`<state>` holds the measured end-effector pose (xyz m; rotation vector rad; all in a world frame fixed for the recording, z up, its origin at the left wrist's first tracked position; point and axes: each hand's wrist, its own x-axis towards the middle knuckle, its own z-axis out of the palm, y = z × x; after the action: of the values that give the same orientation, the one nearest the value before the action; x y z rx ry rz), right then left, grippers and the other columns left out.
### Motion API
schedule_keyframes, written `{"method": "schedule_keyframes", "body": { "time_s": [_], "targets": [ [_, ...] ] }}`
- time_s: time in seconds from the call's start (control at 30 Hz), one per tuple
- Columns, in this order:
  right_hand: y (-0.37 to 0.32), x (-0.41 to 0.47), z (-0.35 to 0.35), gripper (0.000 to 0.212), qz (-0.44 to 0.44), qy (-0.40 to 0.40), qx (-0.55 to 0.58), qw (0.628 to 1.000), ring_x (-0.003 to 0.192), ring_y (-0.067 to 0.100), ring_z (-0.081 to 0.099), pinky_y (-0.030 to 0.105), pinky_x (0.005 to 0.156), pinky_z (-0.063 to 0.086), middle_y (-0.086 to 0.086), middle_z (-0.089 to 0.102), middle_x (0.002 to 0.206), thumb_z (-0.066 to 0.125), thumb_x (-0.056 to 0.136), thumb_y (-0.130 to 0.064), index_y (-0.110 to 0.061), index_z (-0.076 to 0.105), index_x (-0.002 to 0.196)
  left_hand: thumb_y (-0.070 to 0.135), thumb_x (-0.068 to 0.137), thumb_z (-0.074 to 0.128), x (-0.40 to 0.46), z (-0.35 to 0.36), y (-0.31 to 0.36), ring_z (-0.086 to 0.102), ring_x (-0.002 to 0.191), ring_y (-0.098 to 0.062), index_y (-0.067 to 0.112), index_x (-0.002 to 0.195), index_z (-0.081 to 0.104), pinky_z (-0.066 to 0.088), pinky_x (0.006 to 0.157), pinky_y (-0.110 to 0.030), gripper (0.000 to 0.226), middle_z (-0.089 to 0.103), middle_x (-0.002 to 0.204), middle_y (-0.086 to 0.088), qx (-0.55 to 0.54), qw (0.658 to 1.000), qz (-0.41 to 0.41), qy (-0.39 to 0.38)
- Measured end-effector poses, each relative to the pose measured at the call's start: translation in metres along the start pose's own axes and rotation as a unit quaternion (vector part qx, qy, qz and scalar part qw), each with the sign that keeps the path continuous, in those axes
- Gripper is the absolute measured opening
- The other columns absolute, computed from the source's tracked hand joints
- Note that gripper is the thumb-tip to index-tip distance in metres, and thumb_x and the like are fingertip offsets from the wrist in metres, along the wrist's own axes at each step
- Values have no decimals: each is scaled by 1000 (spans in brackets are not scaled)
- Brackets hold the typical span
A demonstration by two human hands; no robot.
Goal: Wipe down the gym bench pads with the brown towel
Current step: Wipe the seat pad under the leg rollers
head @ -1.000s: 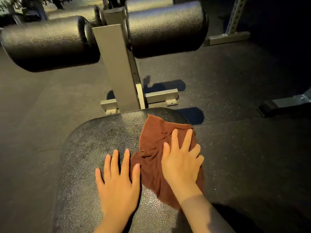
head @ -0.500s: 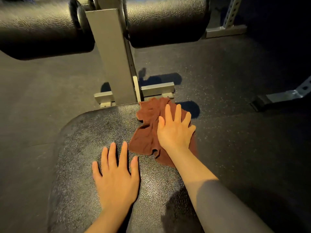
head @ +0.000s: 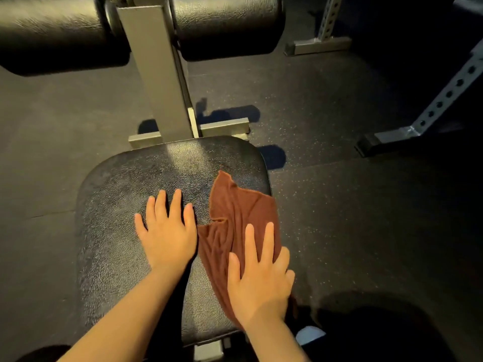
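The black textured seat pad (head: 117, 218) of the gym bench fills the middle of the view. A brown towel (head: 232, 218) lies stretched along the pad's right edge. My right hand (head: 261, 278) presses flat on the towel's near part, fingers straight. My left hand (head: 167, 231) rests flat on the bare pad just left of the towel, fingers spread. Two black roller pads (head: 227, 24) (head: 52, 32) sit at the top on either side of a grey steel post (head: 154, 69).
Dark speckled rubber floor (head: 339, 205) surrounds the bench. The bench's grey cross foot (head: 224, 126) stands beyond the pad. A perforated rack upright with a black-capped foot (head: 386, 139) is at the right; another rack base (head: 318, 45) is at the top right.
My right hand has dragged the towel from the pad's far right corner back toward me along the right edge. My left hand has stayed flat on the pad.
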<state>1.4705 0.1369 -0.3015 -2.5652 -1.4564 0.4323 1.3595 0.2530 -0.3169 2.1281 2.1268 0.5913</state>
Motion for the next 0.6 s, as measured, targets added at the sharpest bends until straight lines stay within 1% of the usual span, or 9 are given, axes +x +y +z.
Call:
{"method": "schedule_keyframes", "body": {
  "time_s": [0.13,0.2,0.23,0.27,0.3,0.33,0.37,0.43,0.6],
  "targets": [
    [-3,10,3,66,3,-14,11,1000,99,52,59,55,62,51,17,49,146,35,84,-52,-21,57,138,55,94,16,-1,-1,0,26,149,-28,25,147,48,11,120,-52,69,39,157,-9,-11,1000,-1,-7],
    [-9,29,0,67,14,-7,13,1000,101,51,59,55,66,51,18,47,148,33,85,-55,-24,56,139,55,94,15,1,-1,1,26,149,-27,25,147,48,11,120,-51,69,38,157,-8,-8,1000,-1,-4],
    [-13,40,-4,67,17,-2,12,1000,108,51,56,55,72,51,18,40,153,30,87,-56,-26,50,144,55,94,16,1,-1,0,27,149,-28,25,147,48,11,120,-51,69,39,157,-8,-4,1000,-3,-3],
    [-18,52,-8,67,18,3,6,1000,119,51,48,56,81,48,18,25,160,26,91,-57,-30,36,152,55,95,17,0,0,0,26,149,-28,25,147,48,11,120,-51,68,39,157,-8,-1,1000,-2,-4],
    [-22,67,-10,67,13,6,-1,1000,130,50,36,56,92,43,17,6,164,21,96,-58,-32,17,157,55,95,17,0,0,-1,26,149,-27,25,147,48,11,120,-51,68,38,157,-8,0,1000,0,-6],
    [-25,84,-11,67,10,18,8,1000,137,49,25,56,99,37,14,-9,165,19,98,-59,-31,2,158,55,96,16,0,1,-2,25,149,-26,25,147,47,10,120,-50,67,38,157,-7,-1,1000,1,-7],
    [-31,100,-13,69,12,18,22,1000,139,48,18,56,102,33,13,-16,164,18,99,-59,-30,-6,157,56,96,16,-1,0,-3,24,149,-26,26,147,47,9,120,-49,67,38,157,-7,-2,1000,2,-6],
    [-43,134,-21,69,8,31,27,999,140,49,15,57,104,29,12,-17,163,19,100,-59,-29,-8,157,55,97,17,1,1,-3,23,150,-25,26,147,48,9,120,-49,65,39,157,-7,-3,1000,1,-1],
    [-62,199,-26,66,6,29,17,999,143,49,10,60,108,22,9,-10,165,17,101,-58,-29,-3,158,52,98,23,4,8,1,26,149,-27,24,145,50,11,119,-51,61,41,155,-10,11,1000,4,5]
  ]
}}
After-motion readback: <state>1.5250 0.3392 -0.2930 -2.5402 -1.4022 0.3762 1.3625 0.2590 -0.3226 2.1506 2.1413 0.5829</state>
